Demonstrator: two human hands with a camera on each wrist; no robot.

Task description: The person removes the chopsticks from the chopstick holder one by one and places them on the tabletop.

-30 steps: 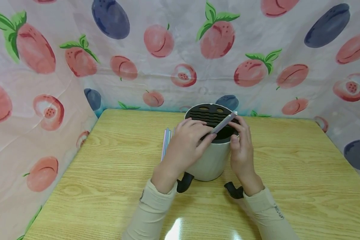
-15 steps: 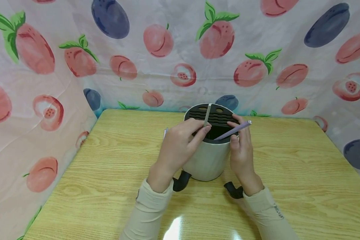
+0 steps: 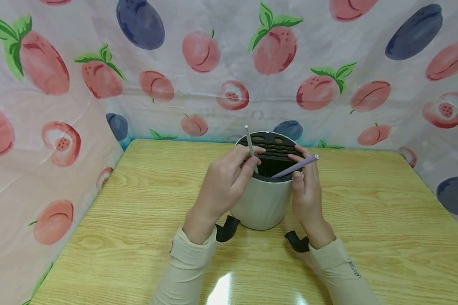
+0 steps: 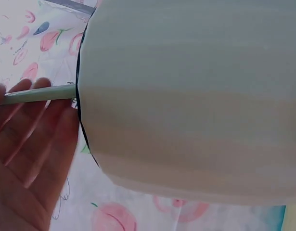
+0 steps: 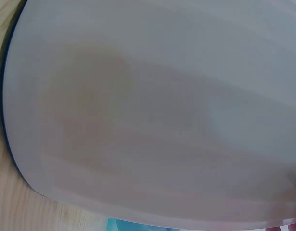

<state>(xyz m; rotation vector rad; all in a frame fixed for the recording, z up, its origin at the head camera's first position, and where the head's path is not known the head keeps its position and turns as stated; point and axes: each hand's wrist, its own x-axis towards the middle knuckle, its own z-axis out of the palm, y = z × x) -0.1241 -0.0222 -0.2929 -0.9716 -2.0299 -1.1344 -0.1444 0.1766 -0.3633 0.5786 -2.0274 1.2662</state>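
A pale cylindrical utensil holder (image 3: 261, 207) with a black slotted top (image 3: 286, 149) stands upright on the table. My left hand (image 3: 223, 180) pinches a pale green chopstick (image 3: 249, 140) between thumb and fingers, its lower end down in the holder's front opening. That chopstick (image 4: 39, 94) also shows in the left wrist view, crossing the fingers towards the rim. A purple chopstick (image 3: 297, 164) leans in the same opening, its silvery end out over the right rim. My right hand (image 3: 307, 195) holds the holder's right side, fingertips over the rim and thumb at the front.
The wooden table (image 3: 137, 220) reaches out on both sides of the holder. Fruit-patterned cloth (image 3: 213, 51) hangs behind and at the sides. A black curved piece (image 3: 227, 228) sits by the left wrist, another black piece (image 3: 297, 242) by the right.
The left hand has let go of the purple chopstick, which now leans in the opening, and brought the pale green one upright, shifting left. Pastel chopsticks on the table are now hidden behind it.
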